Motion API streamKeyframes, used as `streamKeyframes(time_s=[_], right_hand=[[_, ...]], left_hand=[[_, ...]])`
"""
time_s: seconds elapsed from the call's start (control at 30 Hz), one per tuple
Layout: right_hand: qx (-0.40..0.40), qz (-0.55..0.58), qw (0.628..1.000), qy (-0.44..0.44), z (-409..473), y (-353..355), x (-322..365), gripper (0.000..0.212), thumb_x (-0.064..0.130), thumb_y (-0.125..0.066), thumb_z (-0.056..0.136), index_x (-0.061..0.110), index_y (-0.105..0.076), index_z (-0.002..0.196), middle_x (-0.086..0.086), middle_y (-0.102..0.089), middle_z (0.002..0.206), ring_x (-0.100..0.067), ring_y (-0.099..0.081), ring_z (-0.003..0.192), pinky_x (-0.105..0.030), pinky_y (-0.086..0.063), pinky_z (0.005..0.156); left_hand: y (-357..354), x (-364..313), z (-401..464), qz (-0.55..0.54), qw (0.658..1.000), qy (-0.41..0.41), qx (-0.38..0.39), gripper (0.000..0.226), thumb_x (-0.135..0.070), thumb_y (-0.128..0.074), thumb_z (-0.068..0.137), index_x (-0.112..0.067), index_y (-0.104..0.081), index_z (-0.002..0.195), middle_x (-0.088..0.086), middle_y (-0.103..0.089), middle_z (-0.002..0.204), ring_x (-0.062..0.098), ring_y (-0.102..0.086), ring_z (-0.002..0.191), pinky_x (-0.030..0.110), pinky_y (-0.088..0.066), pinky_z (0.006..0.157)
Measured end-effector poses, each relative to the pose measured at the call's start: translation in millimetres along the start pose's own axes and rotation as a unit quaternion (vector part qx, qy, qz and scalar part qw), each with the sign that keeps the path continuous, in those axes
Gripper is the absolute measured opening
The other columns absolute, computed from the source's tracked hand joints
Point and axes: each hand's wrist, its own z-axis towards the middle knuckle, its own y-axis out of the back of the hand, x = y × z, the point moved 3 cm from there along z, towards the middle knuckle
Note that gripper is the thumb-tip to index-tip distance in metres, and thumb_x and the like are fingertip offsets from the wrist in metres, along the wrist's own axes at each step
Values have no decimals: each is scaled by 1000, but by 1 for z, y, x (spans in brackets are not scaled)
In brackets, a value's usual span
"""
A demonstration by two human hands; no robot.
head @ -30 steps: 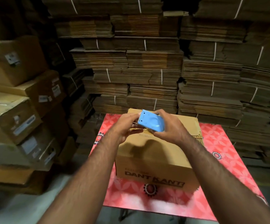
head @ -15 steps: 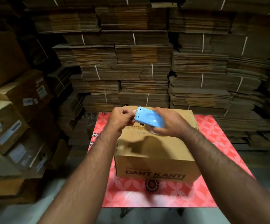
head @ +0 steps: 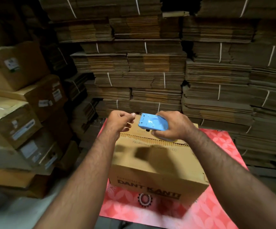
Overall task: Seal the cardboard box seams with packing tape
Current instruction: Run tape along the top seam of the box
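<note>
A brown cardboard box (head: 157,164) printed "DANT KANTI" stands on a table with a red patterned cover (head: 216,210). Its top flaps are folded down and the middle seam runs left to right. Above the box's far half my right hand (head: 173,128) grips a blue tape dispenser (head: 152,123). My left hand (head: 119,121) is just left of the dispenser's toothed end, thumb and fingers pinched together. The clear tape between them is too faint to make out.
Tied bundles of flattened cartons (head: 150,71) form a wall behind the table and to the right. Packed, labelled boxes (head: 19,113) are stacked on the left, close to the table's edge. Grey floor (head: 9,212) shows at lower left.
My left hand has drawn a little leftward, away from the dispenser's toothed end. Both hands sit slightly higher and farther over the box; the head camera has shifted.
</note>
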Motion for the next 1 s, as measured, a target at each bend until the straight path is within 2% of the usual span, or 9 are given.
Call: streamKeyframes(time_s=[0.17, 0.3, 0.43, 0.63, 0.7, 0.77, 0.87, 0.93, 1.0], right_hand=[[30, 23, 998, 40, 9, -13, 0, 60, 65, -67, 75, 27, -55, 120, 6, -66, 102, -18, -60, 92, -38, -53, 73], [60, 29, 996, 54, 10, -21, -16, 64, 64, -69, 76, 23, -55, 122, 3, -66, 103, -21, -61, 92, -40, -54, 75], [103, 14, 994, 45, 28, -23, -15, 64, 64, -69, 77, 25, -55, 124, 3, -65, 103, -16, -59, 90, -39, -56, 74], [161, -17, 986, 30, 63, -41, 13, 65, 64, -70, 74, 27, -57, 126, 7, -61, 99, -15, -56, 89, -29, -47, 63], [172, -48, 983, 33, 75, -49, 23, 66, 66, -68, 72, 27, -58, 124, 5, -64, 100, -16, -57, 89, -31, -50, 66], [183, -66, 980, 32, 86, -57, 30, 65, 67, -68, 70, 27, -61, 120, 5, -65, 97, -17, -59, 88, -34, -54, 68], [200, -83, 976, 25, 99, -63, 37, 62, 65, -69, 71, 27, -61, 120, 8, -64, 96, -15, -58, 87, -31, -50, 65], [213, -96, 972, 18, 107, -68, 41, 66, 67, -69, 70, 28, -60, 123, 8, -65, 101, -15, -60, 90, -34, -55, 72], [231, -108, 967, 8, 113, -72, 45, 68, 69, -70, 69, 31, -59, 124, 9, -65, 103, -15, -60, 93, -38, -56, 77]], left_hand=[[7, 7, 0, 43, 995, 39, -79, 19, -29, -75, 87, -15, -73, 74, 2, -71, 72, 15, -52, 59, 26, -42, 48], [33, 14, 9, 61, 987, 80, -122, 20, -29, -78, 85, -10, -75, 80, 6, -68, 71, 16, -46, 51, 22, -35, 46], [43, 24, 24, 117, 983, 78, -118, 24, -30, -77, 85, -7, -75, 76, 9, -61, 67, 18, -40, 50, 20, -31, 46], [60, 54, 52, 136, 975, 83, -158, 30, -33, -79, 84, -14, -70, 62, 11, -71, 73, 18, -48, 53, 24, -38, 47], [65, 65, 61, 138, 974, 87, -155, 32, -32, -78, 84, -16, -67, 59, 7, -70, 73, 20, -53, 60, 24, -40, 49], [72, 76, 70, 145, 974, 92, -146, 31, -32, -77, 85, -15, -67, 61, 3, -68, 71, 17, -56, 63, 24, -43, 58], [76, 90, 85, 148, 976, 92, -130, 30, -30, -77, 85, -14, -68, 61, 1, -69, 71, 15, -60, 68, 25, -47, 68], [76, 99, 94, 140, 978, 97, -123, 29, -31, -77, 84, -14, -69, 62, 2, -70, 70, 16, -60, 65, 28, -51, 70], [76, 109, 100, 133, 978, 112, -111, 28, -31, -76, 85, -13, -70, 64, -1, -65, 62, 14, -54, 56, 25, -47, 64]])
